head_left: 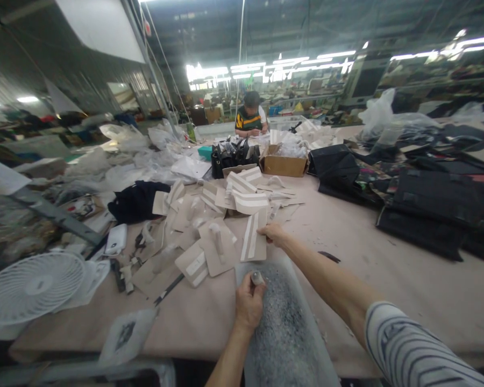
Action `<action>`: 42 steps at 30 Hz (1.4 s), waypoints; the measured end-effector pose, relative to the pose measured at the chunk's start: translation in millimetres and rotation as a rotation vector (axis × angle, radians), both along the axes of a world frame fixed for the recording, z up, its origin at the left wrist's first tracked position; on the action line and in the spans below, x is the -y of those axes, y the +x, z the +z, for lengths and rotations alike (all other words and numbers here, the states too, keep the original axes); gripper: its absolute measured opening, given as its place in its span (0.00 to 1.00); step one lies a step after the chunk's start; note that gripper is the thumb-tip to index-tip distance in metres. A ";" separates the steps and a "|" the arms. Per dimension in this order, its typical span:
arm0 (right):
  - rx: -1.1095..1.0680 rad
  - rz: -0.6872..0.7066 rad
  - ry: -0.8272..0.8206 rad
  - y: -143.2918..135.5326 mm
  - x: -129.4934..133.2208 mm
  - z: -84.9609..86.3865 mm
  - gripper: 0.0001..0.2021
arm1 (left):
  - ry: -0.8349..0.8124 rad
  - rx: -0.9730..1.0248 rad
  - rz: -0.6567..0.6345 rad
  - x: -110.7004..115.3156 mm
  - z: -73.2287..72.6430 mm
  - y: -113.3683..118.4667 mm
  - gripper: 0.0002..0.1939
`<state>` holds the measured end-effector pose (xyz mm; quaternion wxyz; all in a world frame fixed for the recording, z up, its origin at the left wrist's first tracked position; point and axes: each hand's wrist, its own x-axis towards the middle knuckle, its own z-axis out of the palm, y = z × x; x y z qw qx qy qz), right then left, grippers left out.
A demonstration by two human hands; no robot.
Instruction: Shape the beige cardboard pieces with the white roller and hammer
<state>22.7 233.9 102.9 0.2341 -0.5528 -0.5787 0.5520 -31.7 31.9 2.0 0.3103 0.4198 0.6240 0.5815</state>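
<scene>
My right hand (pixel 275 235) reaches forward, its fingers closed on the right edge of a beige panel (pixel 253 236) with white strips along it. Closer to me, my left hand (pixel 248 303) is closed around a small whitish cylinder (pixel 257 278), whose round end faces up; its exact kind is unclear. Under the left hand lies a long grey speckled board (pixel 284 328) with a pale border. Beyond and left of the right hand is a loose heap of similar beige panels (pixel 218 244), several of them with white strips.
On the left are a white fan (pixel 36 287), a white device (pixel 116 239) and dark cloth (pixel 138 201). A cardboard box (pixel 284 164) and black bags (pixel 234 155) stand further back. Black panels (pixel 431 215) lie at right. Another person (pixel 250 115) sits across the table.
</scene>
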 end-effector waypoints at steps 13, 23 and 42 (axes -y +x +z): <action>-0.030 0.509 0.813 133.1 129.1 -18.4 0.14 | 0.085 0.379 0.365 11.2 -8.0 -17.8 0.16; 0.054 0.790 0.913 166.6 153.5 -81.5 0.18 | 0.069 0.236 -0.096 -26.4 29.0 -5.8 0.17; 0.732 -0.081 0.207 228.7 124.5 -60.8 0.07 | -0.012 0.009 -0.287 -37.6 10.6 1.5 0.08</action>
